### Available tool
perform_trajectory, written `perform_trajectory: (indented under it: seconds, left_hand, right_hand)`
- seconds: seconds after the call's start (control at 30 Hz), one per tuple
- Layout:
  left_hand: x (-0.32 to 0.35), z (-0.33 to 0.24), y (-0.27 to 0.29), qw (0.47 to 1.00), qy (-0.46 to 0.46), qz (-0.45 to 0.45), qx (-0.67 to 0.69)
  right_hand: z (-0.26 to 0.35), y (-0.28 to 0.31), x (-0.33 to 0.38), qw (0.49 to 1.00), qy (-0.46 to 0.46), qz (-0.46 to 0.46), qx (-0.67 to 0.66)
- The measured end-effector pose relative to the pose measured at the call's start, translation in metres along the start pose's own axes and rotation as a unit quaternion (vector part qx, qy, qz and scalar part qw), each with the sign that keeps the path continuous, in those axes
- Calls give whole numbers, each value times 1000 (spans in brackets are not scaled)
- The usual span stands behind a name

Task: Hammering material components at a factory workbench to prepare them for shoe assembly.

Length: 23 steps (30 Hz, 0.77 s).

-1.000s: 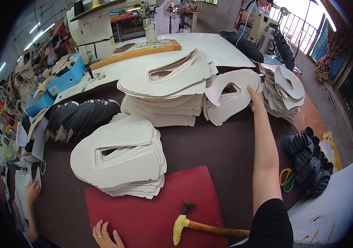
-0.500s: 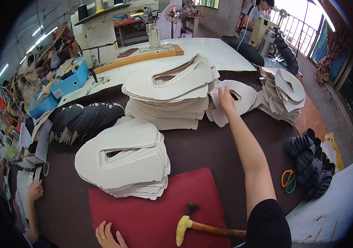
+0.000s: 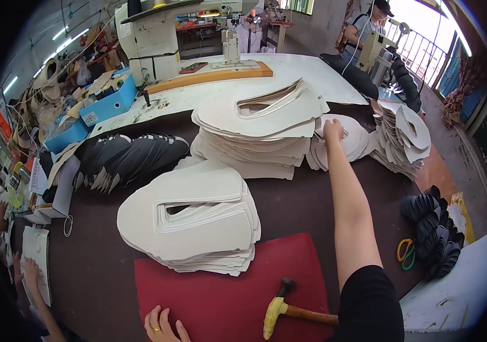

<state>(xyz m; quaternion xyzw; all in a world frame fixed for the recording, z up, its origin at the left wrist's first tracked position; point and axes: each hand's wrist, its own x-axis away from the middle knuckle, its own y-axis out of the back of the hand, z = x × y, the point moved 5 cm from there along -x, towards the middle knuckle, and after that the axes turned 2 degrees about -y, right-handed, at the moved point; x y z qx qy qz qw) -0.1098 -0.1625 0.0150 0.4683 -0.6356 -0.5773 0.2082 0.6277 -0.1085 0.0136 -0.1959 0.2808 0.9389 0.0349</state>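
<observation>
Right hand (image 3: 332,130), arm stretched far forward, fingers closed in a pinch on the top piece of a fanned stack of cream-white cut shoe-upper pieces (image 3: 349,142), which lies behind the tall middle stack (image 3: 260,122) of four such piles. Left hand (image 3: 161,326) rests spread on one red rectangular mat (image 3: 221,290). One yellow-headed wooden-handled hammer (image 3: 289,309) lies on the mat, long axis left-right, head pointing left.

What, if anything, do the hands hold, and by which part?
The right hand grips the near edge of a white cut piece. The left hand rests flat on the red mat, holding nothing.
</observation>
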Motion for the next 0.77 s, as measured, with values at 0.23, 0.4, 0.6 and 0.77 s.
perform_trajectory:
  seconds: [0.23,0.4,0.6,0.77]
  left_hand:
    - [-50,9,33,951,45,74,296]
    - [-173,-12,70,946,-221,-162,171]
    - [-270,8,10,1000,-17,15,7]
    - [-277,-6,2,995,7,99,-3]
  right_hand:
    - [22,151,116,958,20,209,-196]
    - [76,235,236,853,16,522,-16]
    - [129,297,401,807,224,527,143]
    - [77,289,457,847,321,376,196]
